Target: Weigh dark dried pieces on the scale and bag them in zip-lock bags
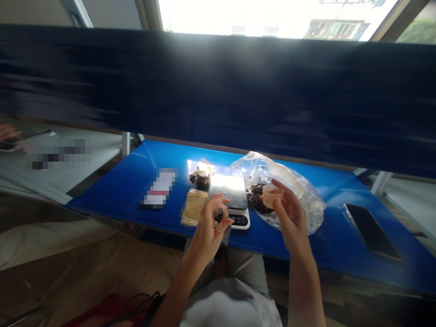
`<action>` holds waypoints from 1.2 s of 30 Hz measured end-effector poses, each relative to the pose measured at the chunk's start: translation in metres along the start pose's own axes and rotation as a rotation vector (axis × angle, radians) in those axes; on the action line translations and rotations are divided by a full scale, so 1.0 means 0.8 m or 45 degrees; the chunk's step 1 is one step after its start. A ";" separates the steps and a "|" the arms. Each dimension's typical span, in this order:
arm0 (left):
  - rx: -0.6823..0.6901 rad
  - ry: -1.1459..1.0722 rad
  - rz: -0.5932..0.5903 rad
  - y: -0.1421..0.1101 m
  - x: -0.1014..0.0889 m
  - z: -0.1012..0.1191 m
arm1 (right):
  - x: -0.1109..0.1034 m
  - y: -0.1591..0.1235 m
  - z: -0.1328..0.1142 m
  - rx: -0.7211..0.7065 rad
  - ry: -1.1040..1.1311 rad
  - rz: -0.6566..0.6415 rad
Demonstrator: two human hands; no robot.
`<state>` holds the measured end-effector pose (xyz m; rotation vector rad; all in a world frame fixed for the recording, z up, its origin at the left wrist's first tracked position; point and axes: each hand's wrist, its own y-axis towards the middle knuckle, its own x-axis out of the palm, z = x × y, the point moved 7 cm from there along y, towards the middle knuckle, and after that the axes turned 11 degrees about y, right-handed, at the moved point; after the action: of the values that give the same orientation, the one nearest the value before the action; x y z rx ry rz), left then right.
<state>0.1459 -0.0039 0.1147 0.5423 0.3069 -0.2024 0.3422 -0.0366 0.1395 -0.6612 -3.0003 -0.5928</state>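
Note:
My left hand [211,218] is curled around a small clear plastic bag [220,214] with dark bits inside, just in front of the kitchen scale [242,221]. In my right hand [291,211] a small whitish plastic cup [271,196] is gripped between thumb and fingers. The cup hovers over a large open clear plastic bag [308,204] that holds dark dried pieces [256,196]. Left of the scale lies a stack of flat clear bags [195,206]. Behind that stack is a pile of small bags [202,173] with dark contents.
Everything rests on a blue table [126,181]. A black phone [372,231] lies at the right, and a blurred-out phone-like object [159,188] at the left. A dark blue panel [218,91] spans the back. Another person's hand [9,132] shows at far left over a pale table [98,145].

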 end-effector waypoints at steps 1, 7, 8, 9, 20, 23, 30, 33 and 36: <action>-0.051 -0.072 -0.018 0.001 0.000 -0.004 | -0.002 0.000 0.000 0.008 -0.024 -0.008; -0.277 -0.256 -0.053 0.002 -0.001 -0.010 | 0.003 -0.001 0.006 0.060 -0.305 -0.125; -0.296 -0.287 -0.043 0.002 -0.002 -0.009 | 0.001 0.000 0.007 0.069 -0.356 -0.129; -0.317 -0.329 -0.033 0.003 -0.003 -0.009 | -0.002 0.001 0.009 0.083 -0.404 -0.134; -0.744 -1.000 0.059 -0.002 0.006 -0.027 | -0.020 -0.016 0.044 0.281 -0.630 -0.514; -0.705 -1.021 0.067 -0.003 0.006 -0.026 | -0.021 -0.020 0.056 0.342 -0.617 -0.531; -0.602 -0.528 -0.025 -0.001 0.001 -0.023 | -0.034 -0.020 0.059 0.363 -0.755 -0.451; -0.530 -0.448 -0.187 -0.003 0.010 -0.010 | -0.029 -0.018 0.020 0.192 -0.800 -0.332; -0.512 -0.462 -0.421 -0.011 0.032 0.005 | -0.003 -0.019 -0.038 -0.096 -0.691 -0.227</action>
<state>0.1686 -0.0159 0.1050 0.0476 0.0752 -0.5389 0.3363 -0.0618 0.1621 -0.6515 -3.5873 -0.6211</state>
